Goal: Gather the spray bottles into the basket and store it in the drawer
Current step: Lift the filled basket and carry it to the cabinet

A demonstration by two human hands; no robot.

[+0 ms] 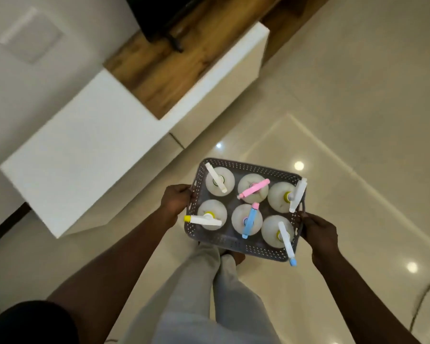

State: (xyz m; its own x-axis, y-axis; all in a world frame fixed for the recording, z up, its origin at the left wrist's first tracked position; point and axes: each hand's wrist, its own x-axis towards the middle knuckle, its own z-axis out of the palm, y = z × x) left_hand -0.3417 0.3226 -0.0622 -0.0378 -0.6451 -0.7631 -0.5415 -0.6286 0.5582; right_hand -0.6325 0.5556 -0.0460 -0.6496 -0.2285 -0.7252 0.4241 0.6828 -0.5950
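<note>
While both hands [176, 198] grip it, basket [246, 247] holds 6 bottles [220, 182].

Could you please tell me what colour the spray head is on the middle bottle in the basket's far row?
Pink, on the middle white spray bottle's head in the grey perforated plastic basket; head view.

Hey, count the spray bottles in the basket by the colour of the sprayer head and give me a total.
White sprayer head: 4
Pink sprayer head: 1
Blue sprayer head: 1
Total: 6 spray bottles, all standing in the grey basket.
</note>
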